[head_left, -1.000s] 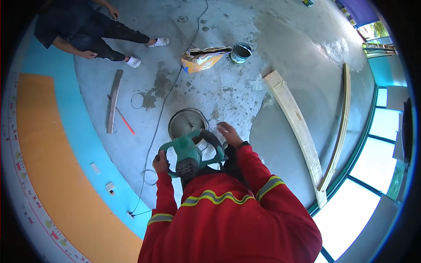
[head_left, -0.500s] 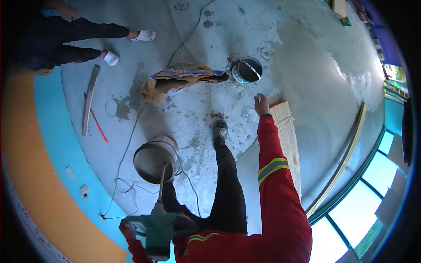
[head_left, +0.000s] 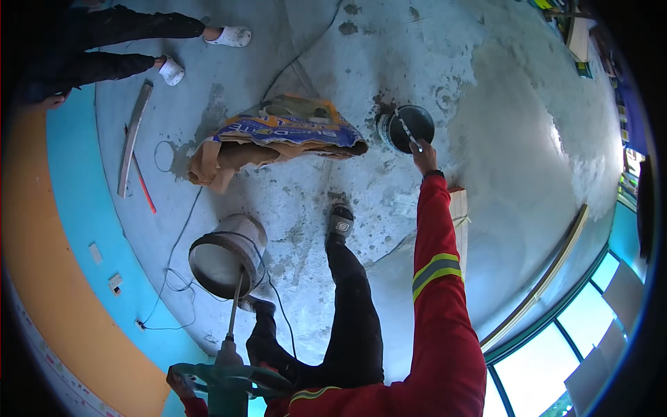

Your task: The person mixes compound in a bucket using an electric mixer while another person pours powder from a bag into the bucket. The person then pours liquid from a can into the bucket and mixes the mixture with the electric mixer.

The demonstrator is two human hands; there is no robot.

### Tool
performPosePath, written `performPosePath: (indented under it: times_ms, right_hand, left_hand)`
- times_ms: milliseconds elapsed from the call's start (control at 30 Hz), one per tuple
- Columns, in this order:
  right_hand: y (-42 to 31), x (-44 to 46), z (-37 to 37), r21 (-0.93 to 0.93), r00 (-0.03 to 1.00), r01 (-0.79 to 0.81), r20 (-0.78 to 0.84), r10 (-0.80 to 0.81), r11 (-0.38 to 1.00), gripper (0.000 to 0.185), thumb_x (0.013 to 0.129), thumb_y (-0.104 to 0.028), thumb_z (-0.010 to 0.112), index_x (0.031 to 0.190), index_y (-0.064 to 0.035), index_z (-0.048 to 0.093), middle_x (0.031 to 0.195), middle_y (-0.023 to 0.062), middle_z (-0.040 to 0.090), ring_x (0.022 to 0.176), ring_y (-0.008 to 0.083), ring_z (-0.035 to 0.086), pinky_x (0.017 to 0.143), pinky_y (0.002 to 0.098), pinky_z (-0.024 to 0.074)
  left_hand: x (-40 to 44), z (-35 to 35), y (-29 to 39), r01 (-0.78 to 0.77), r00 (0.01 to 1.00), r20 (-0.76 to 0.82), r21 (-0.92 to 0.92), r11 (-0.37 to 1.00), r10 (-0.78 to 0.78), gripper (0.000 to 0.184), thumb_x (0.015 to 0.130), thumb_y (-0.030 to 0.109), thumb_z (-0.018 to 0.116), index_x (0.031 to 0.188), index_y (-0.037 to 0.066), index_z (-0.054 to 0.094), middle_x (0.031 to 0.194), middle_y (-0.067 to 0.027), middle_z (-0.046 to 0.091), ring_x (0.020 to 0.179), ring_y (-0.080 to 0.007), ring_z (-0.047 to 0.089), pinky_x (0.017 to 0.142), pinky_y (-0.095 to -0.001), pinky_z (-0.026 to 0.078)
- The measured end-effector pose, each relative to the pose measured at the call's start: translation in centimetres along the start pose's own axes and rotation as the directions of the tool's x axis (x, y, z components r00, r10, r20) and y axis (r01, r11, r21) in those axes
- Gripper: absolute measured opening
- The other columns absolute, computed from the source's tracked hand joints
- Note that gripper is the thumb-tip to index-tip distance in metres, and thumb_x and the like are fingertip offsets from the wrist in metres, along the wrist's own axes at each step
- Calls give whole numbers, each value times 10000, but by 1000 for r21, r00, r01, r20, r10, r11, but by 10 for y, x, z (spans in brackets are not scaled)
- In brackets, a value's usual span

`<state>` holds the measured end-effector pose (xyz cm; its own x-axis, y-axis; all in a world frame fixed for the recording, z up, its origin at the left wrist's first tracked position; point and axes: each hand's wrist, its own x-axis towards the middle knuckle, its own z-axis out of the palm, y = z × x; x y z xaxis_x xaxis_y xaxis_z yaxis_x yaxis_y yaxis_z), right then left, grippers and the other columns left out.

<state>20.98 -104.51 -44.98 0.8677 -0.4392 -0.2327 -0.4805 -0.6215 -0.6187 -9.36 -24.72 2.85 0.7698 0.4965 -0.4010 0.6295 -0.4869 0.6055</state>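
Observation:
My left hand (head_left: 180, 382) is wrapped around the side grip of a green electric hand mixer (head_left: 229, 382) at the bottom of the view. The mixer's metal shaft (head_left: 237, 302) runs down into a large bucket (head_left: 243, 233), whose inside looks grey. Out in front, my right hand (head_left: 424, 158) is closed on the pale handle (head_left: 406, 128) of a smaller dark bucket (head_left: 421, 118), which stands on the floor. A crumpled paper bag (head_left: 278, 132) with blue and orange print lies between the two buckets.
At upper left stand another person's legs (head_left: 139, 28) in white clogs. A board (head_left: 135, 139) and a red rod (head_left: 144, 184) lie near the blue wall. Cables (head_left: 201, 215) cross the floor. Wooden planks (head_left: 458, 222) lie by my right arm, and a long strip (head_left: 542, 285) is near the windows.
My right hand has reached forward to the smaller bucket and closed on its handle. My left hand still holds the mixer. The view has shifted slightly.

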Motion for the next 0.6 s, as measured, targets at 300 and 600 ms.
performPosePath:
  times_ms: [300,600]
  right_hand:
    - [-48,-75,-51,2,979,-28,204,27,1000,272,870,-314,616,939,-53,653,833,192,648,786,382,624,674,435,468]
    - [-165,-220,-61,15,875,196,449,-181,981,249,906,-268,607,918,-19,627,811,180,649,771,343,646,670,403,484]
  left_hand:
    - [4,19,7,89,996,-17,-9,996,-89,645,811,667,555,810,22,540,624,-31,511,501,-129,530,447,-297,461]
    - [-10,11,27,45,997,62,95,994,-51,533,741,507,673,829,-18,651,573,-40,586,507,-127,551,486,-301,438]
